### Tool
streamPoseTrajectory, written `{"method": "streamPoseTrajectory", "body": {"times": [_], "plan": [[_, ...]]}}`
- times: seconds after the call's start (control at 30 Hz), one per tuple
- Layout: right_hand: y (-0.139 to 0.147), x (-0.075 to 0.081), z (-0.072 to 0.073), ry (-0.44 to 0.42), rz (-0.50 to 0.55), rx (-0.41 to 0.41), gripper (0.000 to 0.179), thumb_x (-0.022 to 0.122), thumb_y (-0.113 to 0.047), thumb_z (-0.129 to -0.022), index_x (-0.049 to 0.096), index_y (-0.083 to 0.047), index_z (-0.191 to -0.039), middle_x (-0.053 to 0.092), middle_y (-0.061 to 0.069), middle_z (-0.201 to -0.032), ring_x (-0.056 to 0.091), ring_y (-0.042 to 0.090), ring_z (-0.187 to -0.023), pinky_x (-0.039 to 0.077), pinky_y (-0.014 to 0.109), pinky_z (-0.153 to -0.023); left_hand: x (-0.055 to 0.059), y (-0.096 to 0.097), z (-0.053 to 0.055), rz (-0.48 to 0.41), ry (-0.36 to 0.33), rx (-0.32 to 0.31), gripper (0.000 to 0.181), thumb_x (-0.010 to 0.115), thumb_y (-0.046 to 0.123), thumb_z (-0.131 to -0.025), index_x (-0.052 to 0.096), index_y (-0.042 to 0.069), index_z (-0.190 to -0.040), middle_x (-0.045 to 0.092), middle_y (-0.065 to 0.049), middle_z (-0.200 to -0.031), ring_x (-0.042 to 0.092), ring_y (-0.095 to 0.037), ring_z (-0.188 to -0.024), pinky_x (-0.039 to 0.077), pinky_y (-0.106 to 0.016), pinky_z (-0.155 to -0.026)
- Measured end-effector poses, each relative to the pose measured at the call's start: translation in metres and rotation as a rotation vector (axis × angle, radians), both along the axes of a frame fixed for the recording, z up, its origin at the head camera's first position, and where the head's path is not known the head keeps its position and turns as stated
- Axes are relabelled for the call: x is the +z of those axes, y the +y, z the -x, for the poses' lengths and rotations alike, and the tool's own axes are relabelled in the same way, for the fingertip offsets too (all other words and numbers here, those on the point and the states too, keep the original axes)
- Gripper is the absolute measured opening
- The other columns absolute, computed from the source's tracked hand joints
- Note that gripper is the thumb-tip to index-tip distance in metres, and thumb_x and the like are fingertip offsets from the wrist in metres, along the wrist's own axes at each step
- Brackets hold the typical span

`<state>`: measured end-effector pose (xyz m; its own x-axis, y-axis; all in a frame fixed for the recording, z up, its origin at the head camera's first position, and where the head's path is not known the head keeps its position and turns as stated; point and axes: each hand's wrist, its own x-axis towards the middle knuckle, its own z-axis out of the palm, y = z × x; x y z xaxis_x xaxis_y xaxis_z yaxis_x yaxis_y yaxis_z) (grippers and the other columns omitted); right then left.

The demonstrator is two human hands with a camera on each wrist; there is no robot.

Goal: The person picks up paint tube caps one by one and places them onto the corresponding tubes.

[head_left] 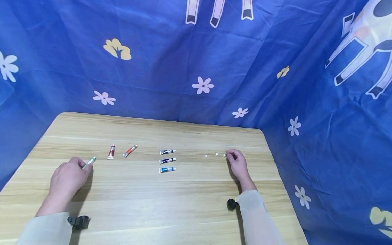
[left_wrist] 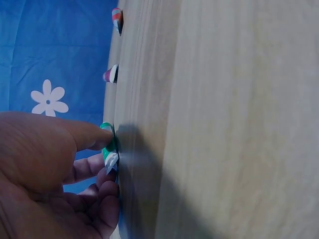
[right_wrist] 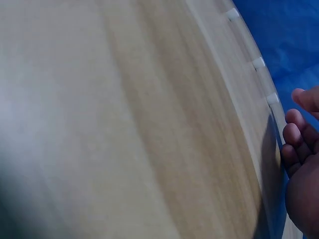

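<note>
At the left of the table my left hand [head_left: 68,175] pinches a small green paint tube [head_left: 90,162] between thumb and fingers, low over the wood. In the left wrist view the thumb lies on the green end of the tube [left_wrist: 108,142]. My right hand [head_left: 238,165] is at the right, its loosely bent fingertips right beside a small white cap [head_left: 224,155]. Two more white caps, one in the middle [head_left: 217,154] and one farther left [head_left: 206,156], lie in a row with it. In the right wrist view a gap shows between thumb and fingers [right_wrist: 294,133], with nothing in it.
A dark red paint tube [head_left: 111,152] and an orange-red one [head_left: 130,150] lie right of my left hand. Mid-table, three blue-toned tubes lie stacked in a column: top [head_left: 167,152], middle [head_left: 167,161], bottom [head_left: 167,169]. Blue patterned cloth [head_left: 159,85] hangs behind the wooden table [head_left: 147,207].
</note>
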<state>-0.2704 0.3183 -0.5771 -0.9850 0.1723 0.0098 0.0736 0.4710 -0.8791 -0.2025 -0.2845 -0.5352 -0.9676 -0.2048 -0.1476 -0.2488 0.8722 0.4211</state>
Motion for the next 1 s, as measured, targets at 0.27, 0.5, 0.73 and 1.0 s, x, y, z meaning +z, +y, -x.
{"method": "streamPoseTrajectory", "body": {"times": [0.27,0.5,0.73,1.0], "plan": [[0.0021,-0.0020,0.0054,-0.034,-0.081,0.038,0.025,0.064,-0.007,-0.105,0.076,-0.008,-0.126,0.065,0.014,-0.119,0.059,0.021,-0.107,0.046,0.030,-0.095,0.0014,0.0036,-0.0006,0.012,-0.005,-0.019,0.033,0.057,0.027,-0.108,0.055,-0.007,-0.104,0.063,-0.026,-0.084,0.057,-0.041,-0.079,0.039,-0.045,-0.067],[0.0037,-0.0053,0.0089,-0.032,-0.216,0.073,0.026,0.069,-0.006,-0.104,0.078,-0.011,-0.127,0.064,0.011,-0.112,0.060,0.019,-0.099,0.048,0.026,-0.088,0.0022,0.0021,0.0011,0.011,-0.048,-0.024,0.031,0.054,0.027,-0.110,0.052,-0.004,-0.105,0.060,-0.023,-0.082,0.055,-0.038,-0.076,0.038,-0.041,-0.064],[0.0026,-0.0038,0.0084,-0.031,-0.250,0.072,0.024,0.072,-0.010,-0.104,0.080,-0.014,-0.126,0.065,0.010,-0.115,0.063,0.020,-0.101,0.050,0.024,-0.087,0.0034,0.0018,0.0017,0.008,-0.062,-0.024,0.033,0.052,0.028,-0.111,0.051,-0.004,-0.105,0.059,-0.022,-0.081,0.054,-0.036,-0.075,0.038,-0.037,-0.061],[0.0026,-0.0059,0.0101,-0.047,-0.249,0.046,0.020,0.073,-0.014,-0.104,0.081,-0.015,-0.122,0.065,0.009,-0.113,0.062,0.019,-0.100,0.050,0.027,-0.086,0.0019,0.0019,0.0018,0.002,-0.061,-0.037,0.031,0.051,0.026,-0.111,0.050,-0.005,-0.105,0.058,-0.021,-0.080,0.054,-0.035,-0.074,0.037,-0.037,-0.062]]}}
